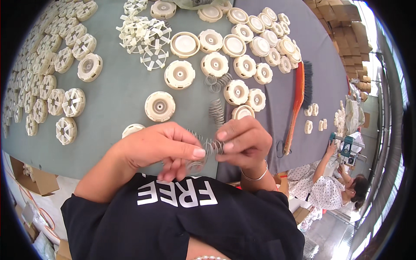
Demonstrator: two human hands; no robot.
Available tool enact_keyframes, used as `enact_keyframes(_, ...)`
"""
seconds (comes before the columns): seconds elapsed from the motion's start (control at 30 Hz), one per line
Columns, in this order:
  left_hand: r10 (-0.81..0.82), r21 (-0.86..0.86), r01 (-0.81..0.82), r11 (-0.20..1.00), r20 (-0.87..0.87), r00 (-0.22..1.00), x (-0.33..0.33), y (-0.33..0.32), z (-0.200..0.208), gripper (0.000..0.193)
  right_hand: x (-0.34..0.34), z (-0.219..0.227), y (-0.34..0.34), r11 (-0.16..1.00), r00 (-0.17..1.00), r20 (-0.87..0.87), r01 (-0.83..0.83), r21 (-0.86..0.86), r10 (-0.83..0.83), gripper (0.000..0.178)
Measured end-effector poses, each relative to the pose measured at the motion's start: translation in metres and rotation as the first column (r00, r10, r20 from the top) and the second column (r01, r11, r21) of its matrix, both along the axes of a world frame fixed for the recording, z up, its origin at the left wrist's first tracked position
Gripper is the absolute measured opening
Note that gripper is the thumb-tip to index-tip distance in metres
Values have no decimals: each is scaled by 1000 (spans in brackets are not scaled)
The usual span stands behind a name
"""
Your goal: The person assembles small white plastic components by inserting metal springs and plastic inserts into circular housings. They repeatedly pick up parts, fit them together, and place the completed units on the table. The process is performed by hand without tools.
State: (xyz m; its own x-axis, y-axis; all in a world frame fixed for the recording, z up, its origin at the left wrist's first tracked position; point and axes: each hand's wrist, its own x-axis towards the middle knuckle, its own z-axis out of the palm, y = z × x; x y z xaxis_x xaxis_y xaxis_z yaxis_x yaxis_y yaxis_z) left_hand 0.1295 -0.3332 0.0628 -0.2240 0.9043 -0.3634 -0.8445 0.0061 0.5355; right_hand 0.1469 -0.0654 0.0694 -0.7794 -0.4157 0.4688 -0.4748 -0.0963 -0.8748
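Note:
My left hand and my right hand meet over the table's near edge. Between them are thin metal coil springs; the fingers of both hands pinch the coils, and a wider loop hangs below my left fingertips. How many springs I hold cannot be made out. Just past my hands lies a stack of coil springs, with more loose springs farther off. Round cream plastic caps lie beyond my left hand, one partly hidden by it. Another cap sits right behind my right hand.
Many spoked cream discs cover the table's left side. A pile of white spoked rings lies at the back. To the right rests a brush with an orange handle. At far right a person works by a teal device.

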Motion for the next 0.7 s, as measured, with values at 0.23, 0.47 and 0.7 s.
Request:
enact_keyframes(0.23,480,-127,-477,870,-7,877,14,26,6,43,1,-10,-6,986,937,308,161,42,-166,38)
enact_keyframes(0.47,444,-117,-517,848,-376,813,16,26,-1,37,-5,-9,-3,974,980,102,150,166,-169,30)
enact_keyframes(0.7,278,-259,-379,888,-353,893,12,17,14,23,-8,-4,-4,948,896,-445,158,277,-20,35)
